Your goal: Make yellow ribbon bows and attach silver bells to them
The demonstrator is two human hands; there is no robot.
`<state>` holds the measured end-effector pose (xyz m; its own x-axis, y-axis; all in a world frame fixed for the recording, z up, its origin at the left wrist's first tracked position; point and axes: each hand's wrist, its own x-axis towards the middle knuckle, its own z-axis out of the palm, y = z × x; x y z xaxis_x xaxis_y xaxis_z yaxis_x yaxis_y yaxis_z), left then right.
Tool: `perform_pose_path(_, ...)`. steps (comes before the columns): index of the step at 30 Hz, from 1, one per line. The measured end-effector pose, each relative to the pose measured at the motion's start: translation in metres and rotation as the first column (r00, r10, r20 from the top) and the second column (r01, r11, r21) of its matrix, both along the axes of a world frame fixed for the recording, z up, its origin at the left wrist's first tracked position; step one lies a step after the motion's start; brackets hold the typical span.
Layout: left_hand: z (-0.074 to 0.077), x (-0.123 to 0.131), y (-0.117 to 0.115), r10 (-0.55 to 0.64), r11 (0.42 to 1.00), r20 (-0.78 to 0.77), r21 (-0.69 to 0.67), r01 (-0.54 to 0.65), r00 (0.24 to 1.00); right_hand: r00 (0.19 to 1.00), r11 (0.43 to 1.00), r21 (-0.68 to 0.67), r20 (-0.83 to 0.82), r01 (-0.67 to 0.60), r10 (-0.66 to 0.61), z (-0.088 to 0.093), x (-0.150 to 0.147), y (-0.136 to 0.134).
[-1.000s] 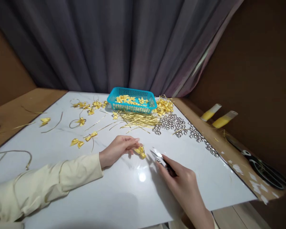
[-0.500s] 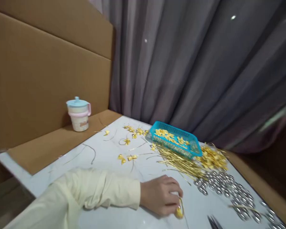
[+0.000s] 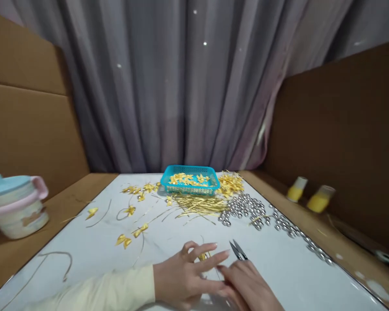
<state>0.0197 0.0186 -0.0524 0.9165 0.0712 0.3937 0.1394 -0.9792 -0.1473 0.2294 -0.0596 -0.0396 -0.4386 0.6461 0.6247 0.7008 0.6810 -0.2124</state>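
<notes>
My left hand (image 3: pixel 191 276), in a cream sleeve, reaches in from the left at the near middle of the white tabletop. A small gold ribbon bow (image 3: pixel 203 256) shows between its fingers, partly covered by them. My right hand (image 3: pixel 249 285) has its fingers pressed together and meets the left hand's fingertips; what it pinches is hidden. Just beyond the right knuckles, the dark pointed blades of small snips (image 3: pixel 238 250) stick out, their handles out of sight behind the hand. I cannot tell whether the right hand touches them.
A blue basket (image 3: pixel 190 190) of gold bows stands at the back. Around it lie gold ties (image 3: pixel 197 204), a heap of gold bows (image 3: pixel 230 183) and scattered silver beads (image 3: pixel 246 207). Loose bows (image 3: pixel 123 240) lie left. A lidded cup (image 3: pixel 16 207) and cardboard walls (image 3: pixel 340 116) flank the table.
The view has swung right. My right hand has come into view and joined the left, covering the snips' handles. The left fingers have straightened around the gold bow.
</notes>
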Motion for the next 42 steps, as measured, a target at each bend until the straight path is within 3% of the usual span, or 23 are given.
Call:
perform_pose_path(3,0.003,0.0,-0.005,0.002,0.999,-0.012,-0.035,-0.002,1.0,0.994,0.994,-0.09,-0.103,-0.055,0.046,0.01,-0.017,-0.005)
perform_pose_path(7,0.007,0.001,-0.007,0.012,0.999,-0.022,-0.037,-0.013,1.0,0.965,0.969,-0.214,-0.253,-0.126,0.069,0.011,-0.016,-0.01)
perform_pose_path(11,0.006,0.001,-0.006,-0.008,0.997,-0.001,-0.083,0.008,1.0,0.925,0.959,-0.259,-0.38,-0.115,0.008,0.009,-0.012,-0.013)
perform_pose_path(16,0.005,-0.001,-0.004,-0.051,0.982,0.044,-0.182,0.058,0.998,0.895,0.896,-0.416,-0.444,-0.155,-0.052,0.011,-0.012,-0.015)
perform_pose_path(20,0.008,0.0,-0.006,-0.085,0.936,0.152,-0.327,0.131,0.985,0.892,0.852,-0.495,-0.445,-0.169,-0.082,0.012,-0.011,-0.015)
perform_pose_path(24,0.01,0.002,-0.012,0.017,0.851,0.326,-0.502,0.157,0.945,0.88,0.771,-0.593,-0.466,-0.231,-0.095,0.016,-0.011,-0.014)
perform_pose_path(29,0.013,0.005,-0.018,0.067,0.842,0.434,-0.508,0.183,0.898,0.836,0.696,-0.633,-0.542,-0.339,-0.085,0.023,-0.011,-0.016)
perform_pose_path(34,0.018,0.005,-0.02,0.116,0.799,0.418,-0.579,0.166,0.901,0.821,0.641,-0.661,-0.564,-0.39,-0.083,0.024,-0.011,-0.018)
perform_pose_path(42,0.022,0.007,-0.024,0.104,0.738,0.41,-0.643,0.207,0.906,0.833,0.624,-0.675,-0.55,-0.394,-0.069,0.024,-0.011,-0.019)
